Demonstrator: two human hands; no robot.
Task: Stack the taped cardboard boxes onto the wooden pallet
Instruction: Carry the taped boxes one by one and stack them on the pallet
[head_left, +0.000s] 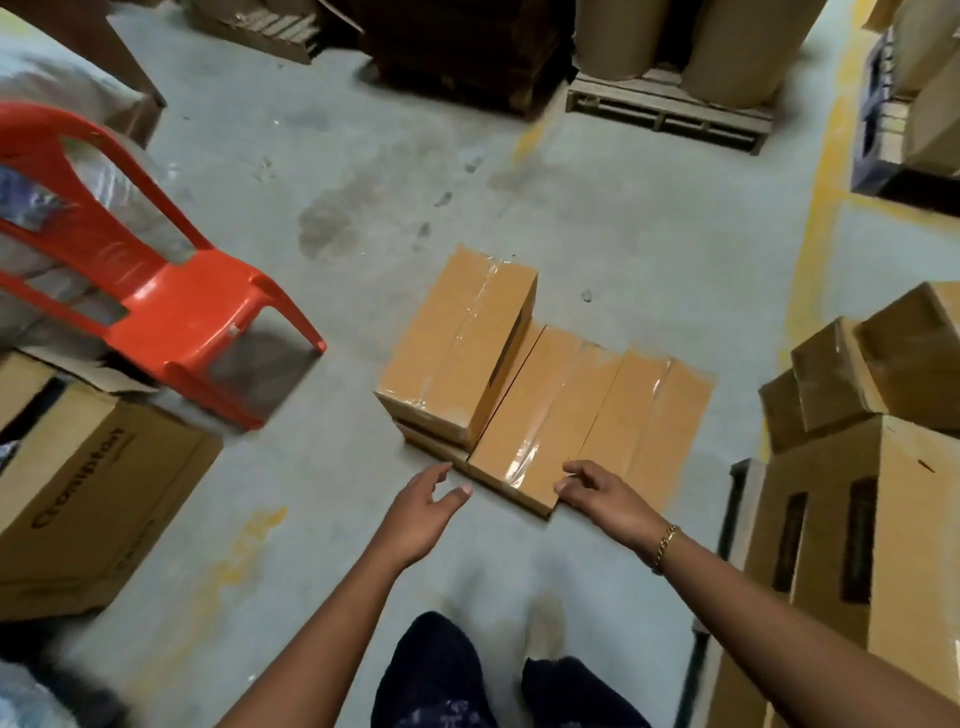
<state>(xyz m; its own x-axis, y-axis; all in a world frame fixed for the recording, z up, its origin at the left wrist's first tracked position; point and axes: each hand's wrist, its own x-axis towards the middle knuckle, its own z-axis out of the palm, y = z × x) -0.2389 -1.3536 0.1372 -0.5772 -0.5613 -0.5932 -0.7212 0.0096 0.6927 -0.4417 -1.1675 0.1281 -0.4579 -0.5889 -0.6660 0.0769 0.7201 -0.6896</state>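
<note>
Several taped cardboard boxes lie side by side on the concrete floor in the head view. The left box (457, 343) sits on top of another, so it stands higher than the middle box (540, 415) and the right box (654, 415). My left hand (426, 506) hovers open just off the near left corner of the middle box. At that box's near right corner, my right hand (597, 491) touches the edge with loosely bent fingers. A wooden pallet (665, 111) with large brown rolls on it stands far back.
A red plastic chair (156, 291) stands to the left. A big open carton (88, 483) sits at the near left. Stacked cartons (852, 415) rise on the right. A dark pallet stack (457, 47) is at the back. My legs are below.
</note>
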